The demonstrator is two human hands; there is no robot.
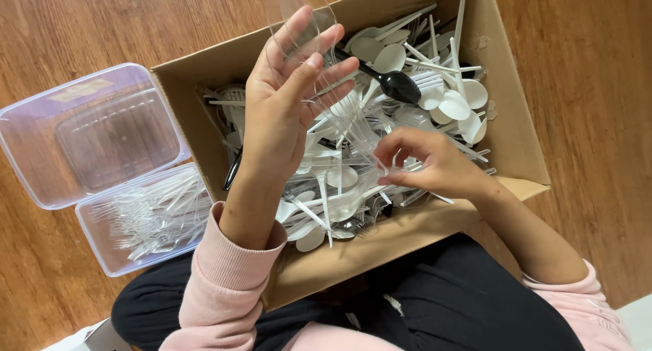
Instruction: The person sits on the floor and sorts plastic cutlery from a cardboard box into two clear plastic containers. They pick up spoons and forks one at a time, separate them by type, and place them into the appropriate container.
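While the left hand (285, 103) is raised over the open brown cardboard box (523, 147), its fingers are curled loosely around a clear plastic spoon (299, 25), whose oval bowl points up and away from the person, past the box's far wall, and whose handle runs down toward the palm. So the spoon's long axis lies roughly along the forearm, tilted slightly to the right. The right hand (431, 164) sits lower, just over the heap of white and clear plastic cutlery (407, 86) that fills the box, with its fingers bent and pinched on a thin clear piece (360, 137) that slants up and left toward the left hand; what kind of piece it is I cannot tell. The two hands are near each other, the left one higher and farther from the body.

To the person's left, on the wooden floor (61, 18), a clear rectangular plastic container (95, 239) holds a bundle of clear plastic forks (156, 215) with their handles pointing toward the box; its hinged clear lid (41, 154) lies open behind it. That container is nearer the left hand, just beside the box's left wall. One black plastic spoon (394, 84) lies on top of the heap, well apart from the container.
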